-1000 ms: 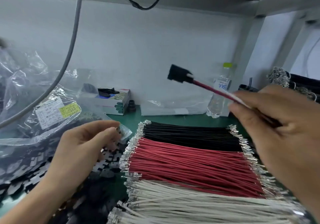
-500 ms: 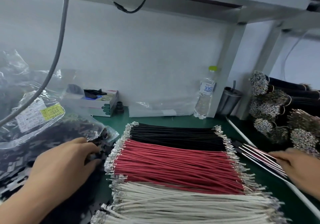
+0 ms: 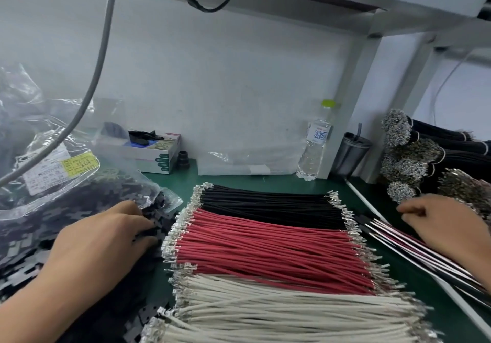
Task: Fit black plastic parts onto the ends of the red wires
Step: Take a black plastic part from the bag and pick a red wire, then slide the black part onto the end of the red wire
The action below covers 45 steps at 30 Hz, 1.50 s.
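Note:
Red wires with metal terminals lie in a flat band on the green mat, between black wires and white wires. A heap of black plastic parts spills from a clear bag at the left. My left hand reaches into that heap, thumb and fingertips pressed among the parts; whether one is pinched is hidden. My right hand lies palm down at the right on a row of finished wires that have black parts on their ends. Its fingers are loose and I see nothing gripped.
A large clear bag of parts fills the left side. At the back wall stand a glove box, a water bottle and a metal cup. Bundled black wires are stacked at the right. A grey cable hangs over the left.
My right hand held up a red wire with a black part on it, then dropped to the right onto the row of finished wires. My left hand sank into the heap of parts.

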Each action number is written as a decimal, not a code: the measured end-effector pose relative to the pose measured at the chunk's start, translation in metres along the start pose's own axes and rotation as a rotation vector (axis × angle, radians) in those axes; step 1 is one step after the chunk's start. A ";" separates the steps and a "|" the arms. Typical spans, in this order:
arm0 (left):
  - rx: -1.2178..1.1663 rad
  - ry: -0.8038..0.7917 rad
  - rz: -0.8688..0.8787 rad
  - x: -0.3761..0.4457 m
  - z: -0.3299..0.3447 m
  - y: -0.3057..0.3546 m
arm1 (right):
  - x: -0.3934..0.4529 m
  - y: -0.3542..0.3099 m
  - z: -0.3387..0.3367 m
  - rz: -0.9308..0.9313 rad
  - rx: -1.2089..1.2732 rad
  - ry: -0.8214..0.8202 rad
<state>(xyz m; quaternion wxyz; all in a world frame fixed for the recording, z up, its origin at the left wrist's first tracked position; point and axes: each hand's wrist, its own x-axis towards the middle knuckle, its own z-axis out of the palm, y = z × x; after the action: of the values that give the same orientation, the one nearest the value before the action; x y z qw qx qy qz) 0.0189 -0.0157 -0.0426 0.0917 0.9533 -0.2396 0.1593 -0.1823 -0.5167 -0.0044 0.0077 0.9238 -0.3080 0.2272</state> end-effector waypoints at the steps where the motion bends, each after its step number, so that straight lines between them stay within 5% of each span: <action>1: -0.005 0.006 -0.006 0.001 0.001 0.000 | -0.009 -0.031 -0.017 -0.005 0.024 -0.012; 7: 0.004 0.020 -0.037 0.006 0.005 0.000 | -0.023 -0.180 -0.039 -0.381 0.347 -0.148; 12: 0.072 0.021 0.044 -0.001 0.002 0.002 | -0.018 -0.265 0.006 -0.471 0.467 -0.267; 16: 0.154 -0.016 0.107 -0.003 0.002 0.002 | -0.014 -0.282 0.027 -0.521 0.314 -0.393; 25: 0.104 -0.055 0.101 -0.002 -0.003 0.004 | -0.012 -0.283 0.033 -0.585 0.291 -0.315; 31: -0.039 0.189 0.083 -0.003 -0.005 0.005 | -0.012 -0.284 0.024 -0.594 0.311 -0.214; 35: -0.227 0.399 0.007 -0.005 -0.010 0.007 | -0.012 -0.276 -0.001 -0.685 0.339 0.066; 38: -0.598 0.436 -0.009 -0.008 -0.012 0.016 | -0.030 -0.268 -0.017 -0.723 0.410 0.296; 42: -1.183 0.339 -0.072 -0.013 -0.021 0.031 | -0.074 -0.254 -0.014 -0.674 0.518 0.325; 45: -1.362 0.182 -0.081 -0.016 -0.025 0.039 | -0.092 -0.249 -0.005 -0.639 0.599 0.283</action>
<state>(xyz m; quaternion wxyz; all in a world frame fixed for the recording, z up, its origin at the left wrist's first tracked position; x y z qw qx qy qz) -0.0204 -0.0362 -0.0207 0.6961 0.6741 -0.2420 0.0491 -0.1072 -0.2624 -0.0075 -0.1478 0.8938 0.0755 0.4165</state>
